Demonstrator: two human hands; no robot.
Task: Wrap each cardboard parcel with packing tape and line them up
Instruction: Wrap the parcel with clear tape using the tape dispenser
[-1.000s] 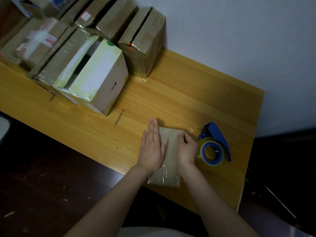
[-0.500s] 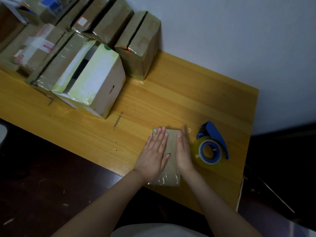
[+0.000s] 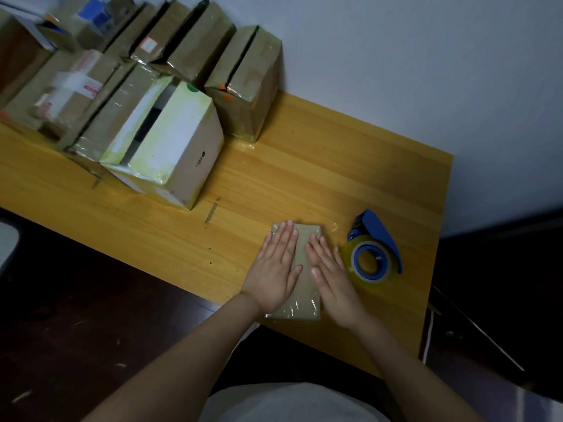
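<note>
- Nearest to me, a pale shirt (image 3: 289, 403) fills the bottom edge, and both bare forearms reach forward over the near edge of the table (image 3: 274, 178).
- My left hand (image 3: 274, 269) is spread flat, fingers straight and close together, palm down on the left half of the small flat parcel (image 3: 305, 292).
- My right hand (image 3: 332, 275) is also flat and wide, fingers straight, pressing on the parcel's right half; it is a little motion-blurred.
- The parcel lies flat near the table's front edge, right of centre, long side pointing away from me. It has shiny clear tape over brown cardboard, wrinkled at the near end.
- Just beside the right hand, on the right, is a blue tape dispenser (image 3: 379, 236) with its roll of clear tape (image 3: 370, 263) resting on the table. I can't tell if the hand touches it.
- Further out, left of centre, a short strip of tape (image 3: 212, 210) is stuck to the wood.
- Beyond that is a white-topped box (image 3: 173, 141), tape-wrapped and tilted, its top flaps parted.
- Behind it is a brown taped box (image 3: 246, 83), its top seam dark.
- At the far left, more wrapped parcels (image 3: 170, 41) are packed side by side against the wall (image 3: 396, 56); the farthest are blurred.
</note>
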